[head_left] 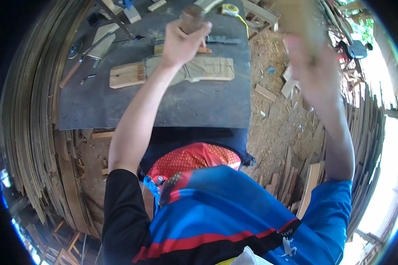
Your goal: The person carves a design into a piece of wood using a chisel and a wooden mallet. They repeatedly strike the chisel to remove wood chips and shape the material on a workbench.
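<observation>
My left hand (181,44) is closed around a short, round brown handle (192,17) above the dark bench, its lower end hidden. My right hand (314,68), raised at the right beside the bench and smeared by motion, grips a pale wooden piece (303,17), perhaps a mallet. Below my left hand lies a light wooden board (221,68) with dark lines marked on it and a greyish middle part, partly under my forearm. An orange-handled tool (204,50) and a long flat dark strip (223,39) lie just behind the board.
The bench (97,115) holds long tools (70,73) and offcuts at the left and a yellow tape measure (230,9) at the back. Stacked planks (28,110) line the left side. Wood scraps (265,92) litter the floor at right. Another person (358,50) is at the upper right.
</observation>
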Demonstrator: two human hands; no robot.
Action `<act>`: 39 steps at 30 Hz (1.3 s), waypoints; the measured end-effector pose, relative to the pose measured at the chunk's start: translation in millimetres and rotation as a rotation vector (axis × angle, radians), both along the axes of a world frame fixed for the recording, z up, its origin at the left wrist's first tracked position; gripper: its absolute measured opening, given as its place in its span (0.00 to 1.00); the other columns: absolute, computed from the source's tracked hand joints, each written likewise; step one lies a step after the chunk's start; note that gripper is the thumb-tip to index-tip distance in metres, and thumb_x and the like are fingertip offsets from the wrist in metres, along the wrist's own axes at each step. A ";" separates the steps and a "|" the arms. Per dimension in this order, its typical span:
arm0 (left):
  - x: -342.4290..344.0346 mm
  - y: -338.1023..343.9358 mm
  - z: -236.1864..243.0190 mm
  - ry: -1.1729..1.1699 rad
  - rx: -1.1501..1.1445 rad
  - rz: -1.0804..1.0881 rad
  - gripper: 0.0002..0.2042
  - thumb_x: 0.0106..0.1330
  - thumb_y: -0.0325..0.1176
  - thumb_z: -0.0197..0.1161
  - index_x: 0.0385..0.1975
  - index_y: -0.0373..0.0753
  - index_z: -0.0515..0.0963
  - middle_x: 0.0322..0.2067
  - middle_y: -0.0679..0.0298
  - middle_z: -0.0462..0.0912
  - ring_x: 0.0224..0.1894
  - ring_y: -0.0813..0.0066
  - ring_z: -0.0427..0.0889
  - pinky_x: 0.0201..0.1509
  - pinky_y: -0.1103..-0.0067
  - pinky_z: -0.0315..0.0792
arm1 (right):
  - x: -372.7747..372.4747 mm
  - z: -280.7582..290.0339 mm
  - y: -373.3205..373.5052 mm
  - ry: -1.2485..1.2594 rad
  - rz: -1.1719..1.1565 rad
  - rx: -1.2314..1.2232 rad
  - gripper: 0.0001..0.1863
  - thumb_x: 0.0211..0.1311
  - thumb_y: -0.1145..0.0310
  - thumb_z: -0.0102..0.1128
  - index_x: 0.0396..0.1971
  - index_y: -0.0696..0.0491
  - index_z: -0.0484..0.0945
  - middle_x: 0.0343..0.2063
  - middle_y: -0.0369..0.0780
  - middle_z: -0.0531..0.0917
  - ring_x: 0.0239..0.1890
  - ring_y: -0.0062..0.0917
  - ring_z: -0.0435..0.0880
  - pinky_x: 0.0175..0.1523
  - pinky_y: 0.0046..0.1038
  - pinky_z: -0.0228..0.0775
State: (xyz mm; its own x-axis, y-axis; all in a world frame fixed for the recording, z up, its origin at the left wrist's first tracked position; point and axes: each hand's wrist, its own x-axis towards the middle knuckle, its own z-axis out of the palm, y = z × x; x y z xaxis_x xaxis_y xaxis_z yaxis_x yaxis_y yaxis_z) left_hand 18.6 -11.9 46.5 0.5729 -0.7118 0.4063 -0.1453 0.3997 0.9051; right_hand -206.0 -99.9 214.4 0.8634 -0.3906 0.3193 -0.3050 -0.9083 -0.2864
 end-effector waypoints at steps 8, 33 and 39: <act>16.2 -0.5 -19.6 0.048 -0.075 0.039 0.11 0.69 0.29 0.68 0.23 0.37 0.80 0.17 0.70 0.79 0.17 0.82 0.77 0.21 0.79 0.72 | 22.0 42.3 34.5 0.047 -0.213 0.221 0.26 0.75 0.48 0.58 0.47 0.61 0.76 0.24 0.43 0.86 0.15 0.22 0.81 0.18 0.25 0.76; 7.5 -3.8 -14.0 0.040 -0.148 -0.007 0.10 0.71 0.28 0.66 0.25 0.38 0.78 0.19 0.72 0.76 0.18 0.84 0.73 0.21 0.79 0.70 | -12.4 25.3 -3.9 0.379 -0.138 -0.023 0.27 0.74 0.51 0.61 0.51 0.64 0.73 0.23 0.45 0.85 0.15 0.18 0.80 0.16 0.23 0.73; 4.4 -10.4 -17.9 0.002 -0.261 0.037 0.10 0.72 0.27 0.65 0.25 0.39 0.78 0.17 0.73 0.74 0.16 0.84 0.71 0.21 0.79 0.69 | 14.4 36.5 42.2 0.287 -0.391 0.233 0.30 0.72 0.49 0.63 0.54 0.63 0.71 0.27 0.44 0.86 0.17 0.28 0.83 0.19 0.29 0.75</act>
